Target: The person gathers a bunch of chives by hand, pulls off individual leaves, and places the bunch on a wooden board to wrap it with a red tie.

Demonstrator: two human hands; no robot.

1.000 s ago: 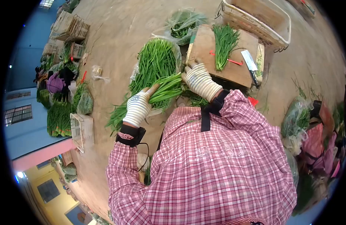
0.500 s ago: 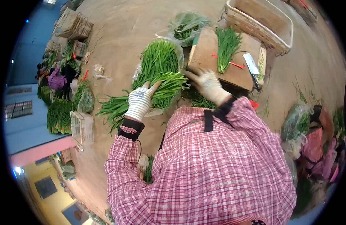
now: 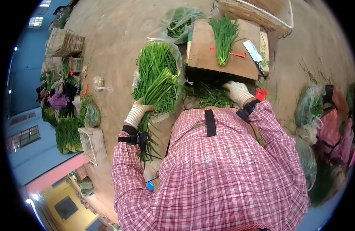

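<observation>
My left hand [image 3: 137, 113], in a striped white glove, is closed around a loose bunch of green leafy stalks [image 3: 158, 87]. That bunch lies over a larger heap of greens [image 3: 156, 57] in a clear plastic bag. Beside the low board's near edge, my right hand [image 3: 237, 92], also gloved, is over dark loose greens [image 3: 214, 96]; its fingertips are too unclear to tell what they hold. On the board [image 3: 202, 50] lie a bundle of greens [image 3: 223, 40] on a red tie [image 3: 238, 55] and a cleaver [image 3: 254, 54].
A pale crate [image 3: 258, 13] stands beyond the board, near a bag of greens [image 3: 182, 25]. A red object [image 3: 261, 94] is right of my right hand. Bagged greens [image 3: 310, 104] lie at right. People [image 3: 59, 99] and another crate [image 3: 92, 144] are at left.
My left hand has moved down along the bunch, which now points upward rather than sideways. My right hand has left the bunch and moved right, beside the board. The view has shifted.
</observation>
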